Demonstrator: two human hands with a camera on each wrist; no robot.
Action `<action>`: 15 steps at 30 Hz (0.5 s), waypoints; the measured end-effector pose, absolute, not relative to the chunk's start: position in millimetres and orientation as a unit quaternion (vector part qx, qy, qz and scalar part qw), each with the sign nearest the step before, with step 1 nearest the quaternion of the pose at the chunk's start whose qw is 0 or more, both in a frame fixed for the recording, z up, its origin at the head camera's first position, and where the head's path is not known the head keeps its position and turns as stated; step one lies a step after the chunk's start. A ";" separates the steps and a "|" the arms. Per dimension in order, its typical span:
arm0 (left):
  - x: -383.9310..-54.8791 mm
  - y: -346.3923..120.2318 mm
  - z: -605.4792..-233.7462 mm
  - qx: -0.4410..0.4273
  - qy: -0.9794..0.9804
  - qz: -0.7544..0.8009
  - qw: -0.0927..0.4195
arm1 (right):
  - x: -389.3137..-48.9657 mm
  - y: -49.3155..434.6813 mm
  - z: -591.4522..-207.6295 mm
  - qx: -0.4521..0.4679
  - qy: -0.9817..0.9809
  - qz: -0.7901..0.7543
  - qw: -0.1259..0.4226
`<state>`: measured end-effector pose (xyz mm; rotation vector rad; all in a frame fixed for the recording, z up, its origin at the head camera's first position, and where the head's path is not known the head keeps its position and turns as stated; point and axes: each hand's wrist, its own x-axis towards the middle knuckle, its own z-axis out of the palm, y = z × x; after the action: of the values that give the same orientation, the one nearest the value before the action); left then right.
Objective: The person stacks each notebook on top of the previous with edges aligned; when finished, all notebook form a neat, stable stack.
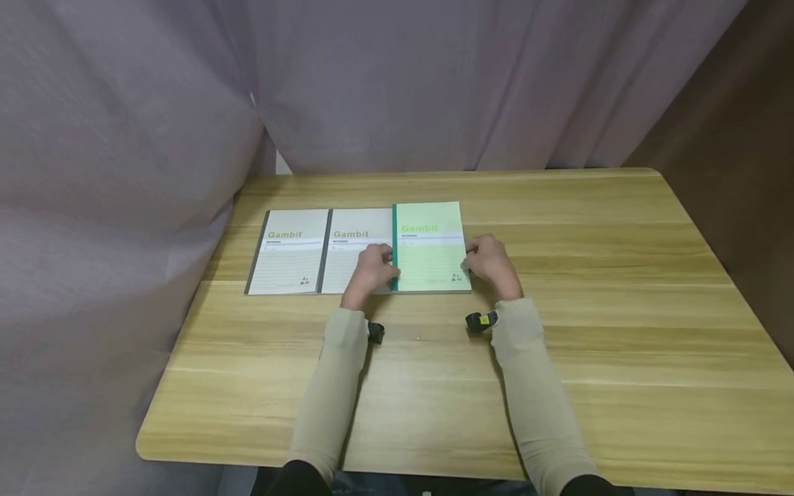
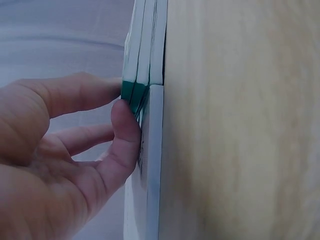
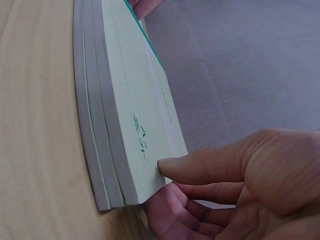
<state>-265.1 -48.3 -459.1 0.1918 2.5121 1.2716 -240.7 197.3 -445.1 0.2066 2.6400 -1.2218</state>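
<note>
A green-covered notebook [image 1: 430,251] with a dark green spine lies on top of a short stack; several page layers show along its edge in both wrist views. My left hand [image 1: 372,269] is at its spine, thumb and curled fingers [image 2: 126,132] against the green binding. On the opposite edge, my right hand [image 1: 493,264] pinches the notebook near a corner, its thumb [image 3: 187,167] on the cover and fingers at the side. Left of the stack lie two grey-spined notebooks, one nearer [image 1: 353,224] and partly hidden by my left hand, one farther [image 1: 288,255].
The notebooks lie on a wood-grain table [image 1: 620,331] with rounded corners. A greyish-purple curtain [image 1: 384,83] hangs behind and along the left side. Small black wrist cameras, left [image 1: 375,333] and right [image 1: 476,322], sit by the cuffs.
</note>
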 end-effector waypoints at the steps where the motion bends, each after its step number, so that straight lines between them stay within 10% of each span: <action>1: -265.7 -48.9 -459.5 0.069 0.879 0.444 0.158 | -241.2 197.3 -444.9 0.070 0.899 -0.417 0.113; 15: -267.2 -52.7 -463.0 0.063 0.875 0.452 0.159 | -239.9 196.3 -442.5 0.062 0.908 -0.400 0.110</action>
<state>-267.2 -52.7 -463.0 0.1803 2.5017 1.2917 -239.9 196.3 -442.5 0.1815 2.6694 -1.1748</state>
